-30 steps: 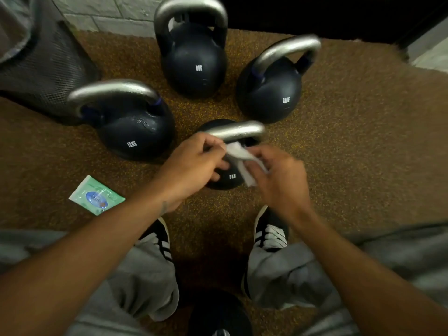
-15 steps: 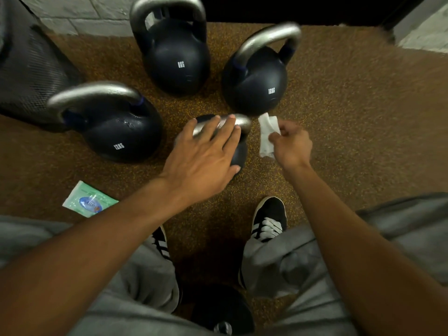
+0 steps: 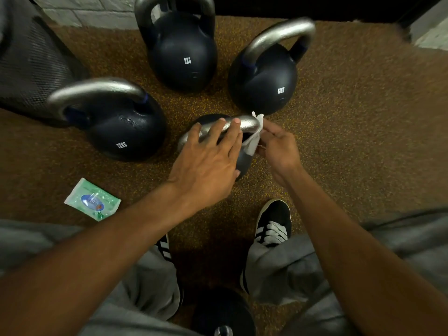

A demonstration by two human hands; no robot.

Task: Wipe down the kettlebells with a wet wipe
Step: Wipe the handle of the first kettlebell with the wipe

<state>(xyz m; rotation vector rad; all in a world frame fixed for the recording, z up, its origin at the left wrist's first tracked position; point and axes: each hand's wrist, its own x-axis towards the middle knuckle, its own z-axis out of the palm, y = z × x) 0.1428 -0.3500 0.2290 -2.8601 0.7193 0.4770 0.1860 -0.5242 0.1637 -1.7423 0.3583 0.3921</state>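
View from my head, looking down at a brown speckled floor mat (image 3: 351, 146) where 4 dark kettlebells stand in a cluster.

My left hand (image 3: 208, 163) lies flat over the nearest kettlebell (image 3: 243, 163), the smallest of the 4. Its fingers are straight and slightly spread, resting across the bell's silver handle (image 3: 249, 124) and gripping nothing.

My right hand (image 3: 278, 146) is just beside it. The thumb and fingers are curled, pinching a white wet wipe (image 3: 253, 141). The wipe is pressed against the right end of that handle. 1 corner sticks up above the bar, and the rest hangs down beside the bell's body.

Behind the small bell, at the top centre, stands the 8KG kettlebell (image 3: 181, 59), upright. To its right is the right 12KG kettlebell (image 3: 266, 86), its handle tilted toward the upper right and its base very near the wipe's raised corner. On the left stands the left 12KG kettlebell (image 3: 121, 129), with its handle reaching out to the left.

A green and white wipe packet (image 3: 92, 199) with a blue oval label lies flat on the mat, left of my left forearm and near the left 12KG bell.

Below my hands are my black shoes with white stripes, the right shoe (image 3: 274, 224) plainly visible and the left shoe (image 3: 164, 248) mostly hidden under my arm, along with grey trousers (image 3: 278, 267). A dark mesh object (image 3: 31, 69) fills the upper left corner. A dark round object (image 3: 223, 314) sits at the bottom edge between my legs; I cannot tell what it is.
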